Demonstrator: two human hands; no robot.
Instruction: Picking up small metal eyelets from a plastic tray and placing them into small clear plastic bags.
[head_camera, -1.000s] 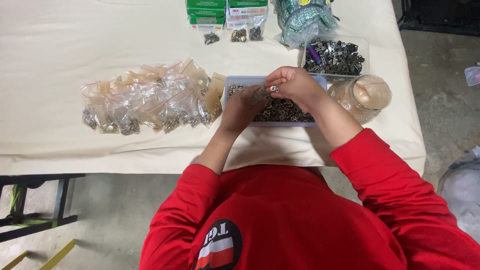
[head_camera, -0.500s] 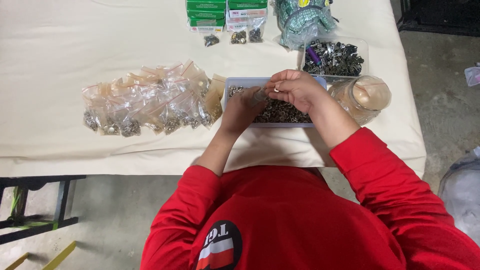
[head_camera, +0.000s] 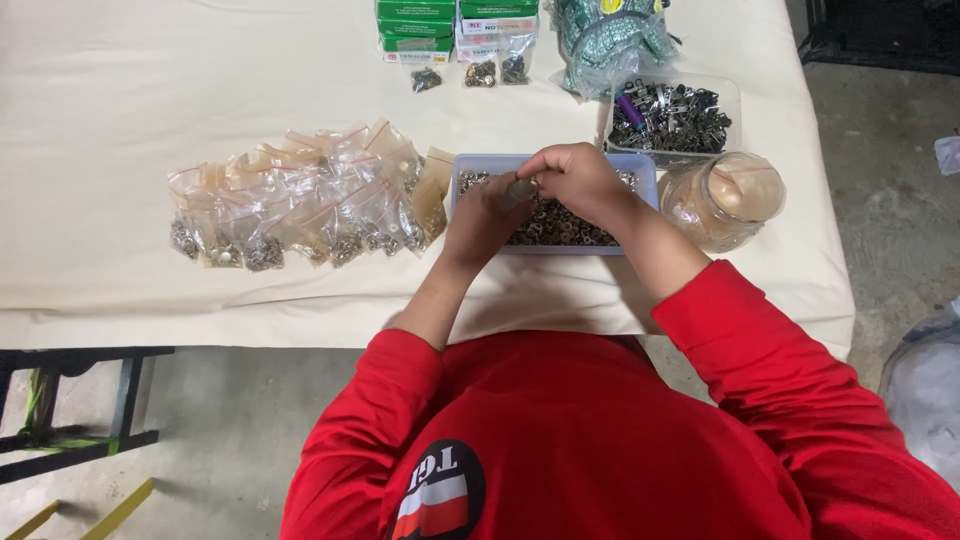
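Landmark: the pale blue tray (head_camera: 640, 165) of small metal parts, lying with its long axis left to right across the table, straight ahead of the person in the red top.

Nearest, the left hand (head_camera: 482, 218) sits over the tray's left end, fingers curled in toward a small grey piece (head_camera: 520, 190) held between the two hands; it seems to pinch that piece, though the grip itself is partly hidden. The right hand (head_camera: 578, 178) arches over the tray's middle, fingers bent down and closed toward the same piece, so the two hands meet above the tray's left half. Whether the right pinches the piece or only steadies it I cannot tell. The loose metal parts (head_camera: 560, 225) lie directly below both hands, the right hand being the nearer to the bulk of them.

Left of the tray lies a spread of small clear bags (head_camera: 300, 205), touching its left end. Right of it, a clear jar (head_camera: 722, 200) on its side. Beyond the tray's right end, a clear tub (head_camera: 672, 115) of metal clips; farther off, green boxes (head_camera: 415, 25) and a bagged bundle (head_camera: 615, 35).
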